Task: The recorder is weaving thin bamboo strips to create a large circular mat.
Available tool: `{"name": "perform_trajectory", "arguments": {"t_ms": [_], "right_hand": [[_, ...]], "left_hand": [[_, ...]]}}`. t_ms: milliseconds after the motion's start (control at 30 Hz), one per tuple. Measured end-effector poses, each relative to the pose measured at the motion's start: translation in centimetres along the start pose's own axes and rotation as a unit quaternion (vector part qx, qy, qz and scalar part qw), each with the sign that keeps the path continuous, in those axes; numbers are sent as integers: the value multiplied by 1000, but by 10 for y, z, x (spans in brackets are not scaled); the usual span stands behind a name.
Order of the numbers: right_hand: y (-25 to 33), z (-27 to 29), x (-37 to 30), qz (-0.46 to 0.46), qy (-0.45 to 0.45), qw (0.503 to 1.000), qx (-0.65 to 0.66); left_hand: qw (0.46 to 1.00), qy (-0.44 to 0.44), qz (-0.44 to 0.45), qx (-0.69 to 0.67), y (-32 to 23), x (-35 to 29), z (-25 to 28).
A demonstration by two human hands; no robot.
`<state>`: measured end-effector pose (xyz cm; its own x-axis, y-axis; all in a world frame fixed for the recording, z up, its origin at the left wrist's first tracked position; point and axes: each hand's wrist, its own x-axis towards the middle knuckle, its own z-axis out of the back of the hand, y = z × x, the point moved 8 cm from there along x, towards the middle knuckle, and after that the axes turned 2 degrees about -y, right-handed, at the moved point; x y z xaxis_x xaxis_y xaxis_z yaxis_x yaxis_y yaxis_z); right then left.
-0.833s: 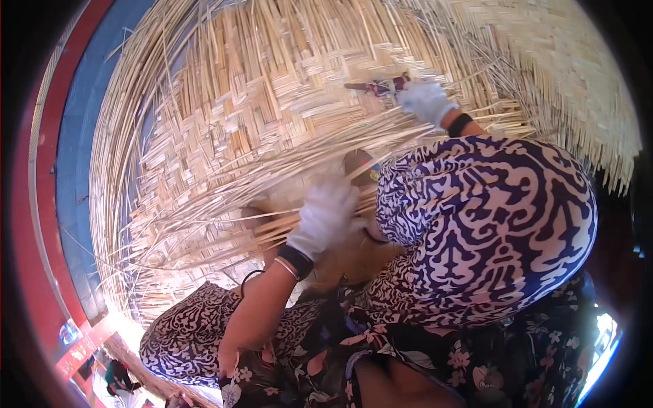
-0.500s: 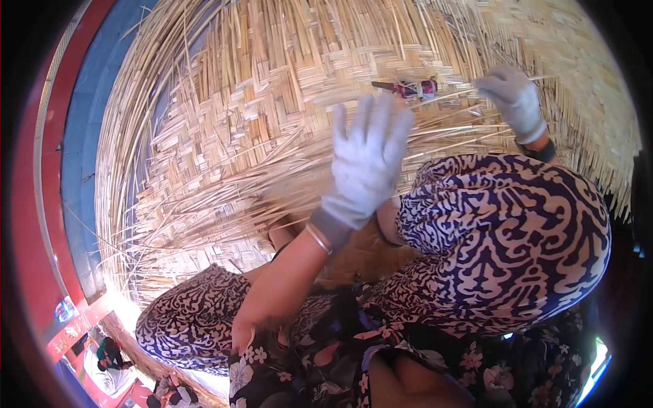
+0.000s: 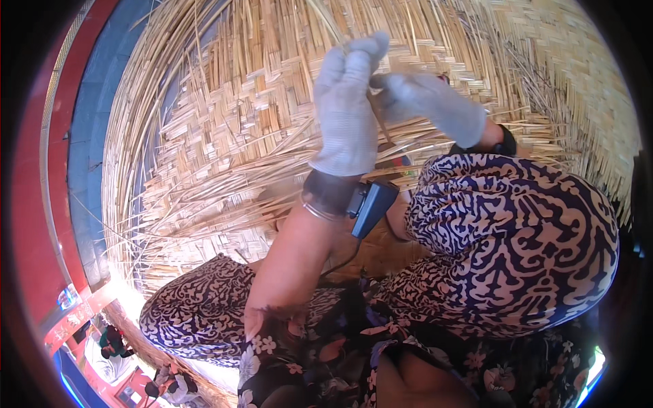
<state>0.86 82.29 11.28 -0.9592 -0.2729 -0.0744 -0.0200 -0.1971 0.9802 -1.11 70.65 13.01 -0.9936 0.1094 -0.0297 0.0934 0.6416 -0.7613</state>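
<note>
My left hand, in a white glove, is raised over the woven reed mat. Its fingers are closed on pale reed strips, which run up and away from the fingertips. Close beside it on the right, my gloved right hand has its fingers bent toward the left hand and is slightly blurred. A narrow brown piece shows just below its fingertips; whether they hold it is unclear. A small dark red bit peeks out behind the right hand.
Loose reed ends fringe the mat on the left, beside a blue-grey strip of floor and a red band. My patterned knees are near the mat. A small coloured thing lies by my left wrist. Other people are at the lower left.
My left hand has gone from spread fingers to closed, moving up and turning. My right hand has moved left to meet it, covering most of the wrapped-handled tool's earlier spot on the mat.
</note>
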Motion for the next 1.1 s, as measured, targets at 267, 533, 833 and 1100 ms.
{"name": "perform_trajectory", "arguments": {"t_ms": [267, 533, 833, 1100], "right_hand": [[-63, -20, -5, -172, 82, 961, -199], [-61, -51, -2, 154, 27, 892, -423], [-28, -53, -4, 257, -20, 887, -383], [-34, -61, -9, 206, -40, 788, -578]], "left_hand": [[967, -169, 135, 132, 28, -23, 111], [950, -184, 235, 96, 59, -35, 126], [956, -195, 210, 62, 60, -32, 133], [937, -222, 234, 133, 61, -40, 131]]}}
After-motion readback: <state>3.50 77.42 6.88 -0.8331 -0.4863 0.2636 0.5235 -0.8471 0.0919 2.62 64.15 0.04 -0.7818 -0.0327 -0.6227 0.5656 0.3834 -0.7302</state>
